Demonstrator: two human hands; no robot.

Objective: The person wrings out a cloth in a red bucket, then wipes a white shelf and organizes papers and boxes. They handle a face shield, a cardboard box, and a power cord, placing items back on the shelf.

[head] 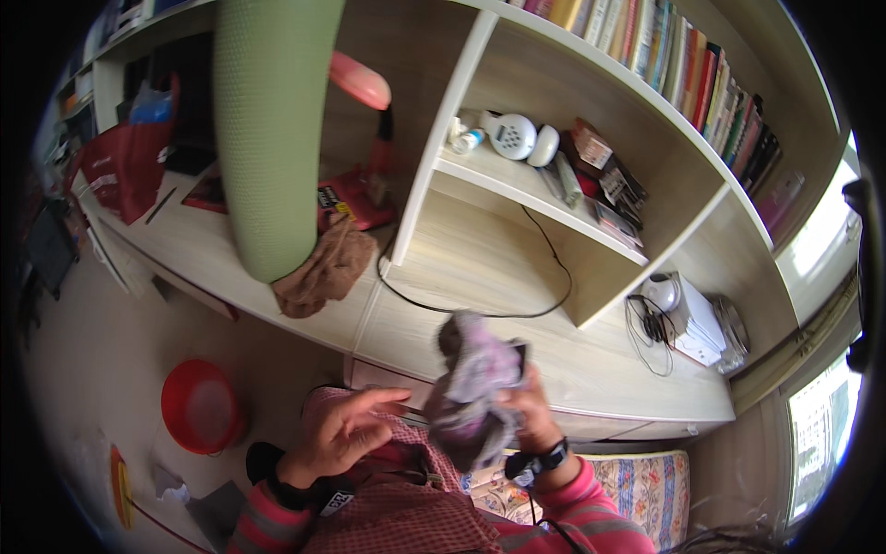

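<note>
My right hand (529, 408) grips a bunched grey and purplish cloth (477, 395), which hangs in front of the light wood desk (415, 325) and hides part of my fingers. Something dark shows at the cloth's upper right edge. My left hand (349, 429) is to the left of the cloth, apart from it, with fingers spread and nothing in them. A brown cloth (329, 266) lies crumpled on the desk at the foot of a tall green textured roll (277, 152). A black cable (471, 315) loops across the desktop beyond the cloth.
A red bucket (201, 407) stands on the floor at the left. On the desk are a pink lamp (363, 79), a dark red bag (128, 166) and a white box (695, 325). A shelf (540, 208) holds a white device (512, 136); books (682, 69) fill the shelf above.
</note>
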